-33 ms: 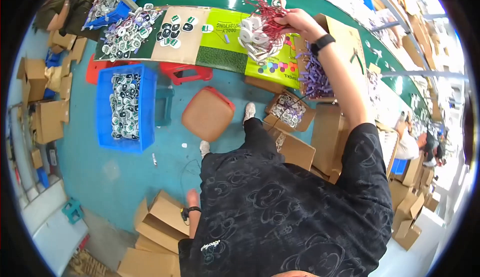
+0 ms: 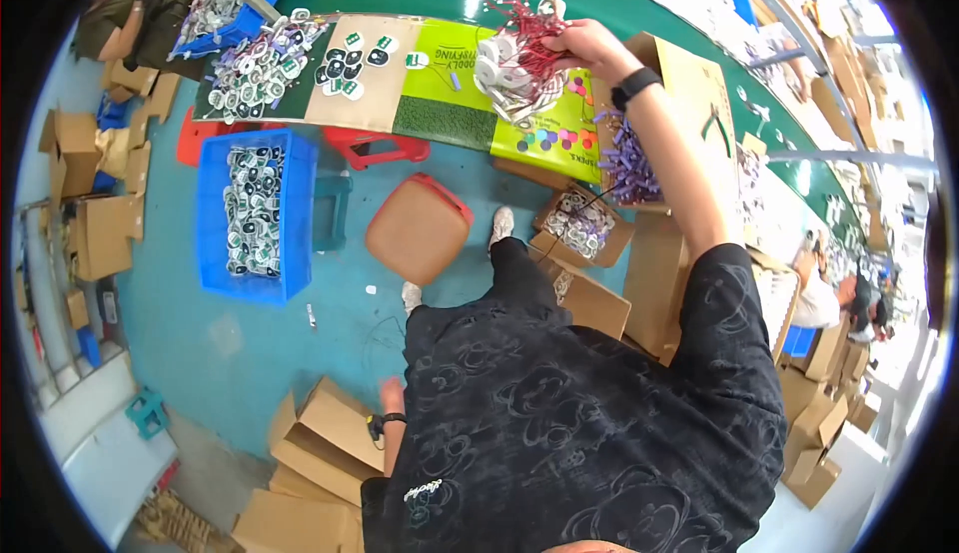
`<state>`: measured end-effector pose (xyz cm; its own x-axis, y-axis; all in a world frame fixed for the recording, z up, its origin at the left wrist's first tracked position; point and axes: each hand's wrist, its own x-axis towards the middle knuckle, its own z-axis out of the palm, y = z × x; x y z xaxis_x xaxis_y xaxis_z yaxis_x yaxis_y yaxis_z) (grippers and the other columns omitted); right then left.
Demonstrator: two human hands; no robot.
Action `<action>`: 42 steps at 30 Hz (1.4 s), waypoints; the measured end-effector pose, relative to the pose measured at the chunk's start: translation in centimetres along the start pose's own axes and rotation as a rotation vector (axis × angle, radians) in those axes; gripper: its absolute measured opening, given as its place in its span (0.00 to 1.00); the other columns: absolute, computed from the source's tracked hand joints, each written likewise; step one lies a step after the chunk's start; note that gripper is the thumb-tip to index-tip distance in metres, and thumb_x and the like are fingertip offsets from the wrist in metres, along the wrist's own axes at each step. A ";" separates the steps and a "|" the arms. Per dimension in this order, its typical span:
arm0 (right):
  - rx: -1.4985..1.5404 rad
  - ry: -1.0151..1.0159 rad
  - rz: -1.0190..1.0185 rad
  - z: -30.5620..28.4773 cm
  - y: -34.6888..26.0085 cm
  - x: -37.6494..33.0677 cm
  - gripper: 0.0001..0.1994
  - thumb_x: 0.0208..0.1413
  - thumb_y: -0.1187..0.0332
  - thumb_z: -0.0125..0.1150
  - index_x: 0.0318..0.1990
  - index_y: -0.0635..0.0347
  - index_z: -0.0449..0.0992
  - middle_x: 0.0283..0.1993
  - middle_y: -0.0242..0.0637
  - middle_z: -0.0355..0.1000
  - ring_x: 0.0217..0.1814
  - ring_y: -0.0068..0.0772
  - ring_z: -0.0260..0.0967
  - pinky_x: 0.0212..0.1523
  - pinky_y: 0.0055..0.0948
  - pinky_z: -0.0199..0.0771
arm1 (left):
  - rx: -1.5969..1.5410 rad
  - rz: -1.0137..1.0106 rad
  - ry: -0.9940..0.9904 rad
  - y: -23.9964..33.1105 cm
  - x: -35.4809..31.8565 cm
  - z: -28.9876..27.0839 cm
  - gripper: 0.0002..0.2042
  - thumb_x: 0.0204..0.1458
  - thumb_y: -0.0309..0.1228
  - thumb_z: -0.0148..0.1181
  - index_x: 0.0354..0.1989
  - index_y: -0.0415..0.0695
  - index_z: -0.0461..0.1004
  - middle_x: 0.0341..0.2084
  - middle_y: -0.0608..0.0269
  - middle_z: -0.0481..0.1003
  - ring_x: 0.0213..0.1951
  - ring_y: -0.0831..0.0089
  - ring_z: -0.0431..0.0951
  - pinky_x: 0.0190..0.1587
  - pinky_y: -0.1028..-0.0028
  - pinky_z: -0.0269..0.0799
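Over the bench, my right hand [image 2: 589, 45] is closed on a bundle of thin red wires [image 2: 537, 41] with small white plugs at their ends. White round parts [image 2: 507, 68] hang together with the wires, above a bright yellow-green printed sheet [image 2: 559, 135]. To the right of the bundle, partly behind my forearm, an open cardboard box holds purple cylindrical pieces [image 2: 627, 165]. My left hand [image 2: 392, 393] hangs low beside my body, near an open cardboard box [image 2: 335, 433]. Its fingers are too small and blurred to make out.
Left on the bench lie a pile of white parts [image 2: 262, 78] and several black-and-white ones [image 2: 340, 71]. A blue bin [image 2: 300, 223] of similar parts stands on the floor beside a brown-topped stool [image 2: 418, 231]. Pliers [image 2: 713, 125] lie on cardboard at right. Another person [image 2: 125, 18] sits far left.
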<state>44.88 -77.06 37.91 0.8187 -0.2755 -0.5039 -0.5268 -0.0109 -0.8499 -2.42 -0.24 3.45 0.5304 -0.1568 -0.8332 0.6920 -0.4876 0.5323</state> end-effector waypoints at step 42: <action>-0.189 0.109 -0.037 -7.6 6.9 5.7 0.14 0.50 0.71 0.67 0.46 0.63 0.80 0.34 0.53 0.78 0.37 0.43 0.79 0.40 0.37 0.74 | 1.130 1.211 0.300 77.8 36.6 13.0 0.36 0.51 0.31 0.62 0.70 0.39 0.57 0.71 0.46 0.53 0.72 0.47 0.51 0.72 0.52 0.50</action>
<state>44.14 -86.03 30.39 0.8139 -0.3737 -0.4449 -0.5390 -0.1998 -0.8183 64.44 -55.12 12.45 0.6163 -0.7841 0.0733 -0.7587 -0.5662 0.3220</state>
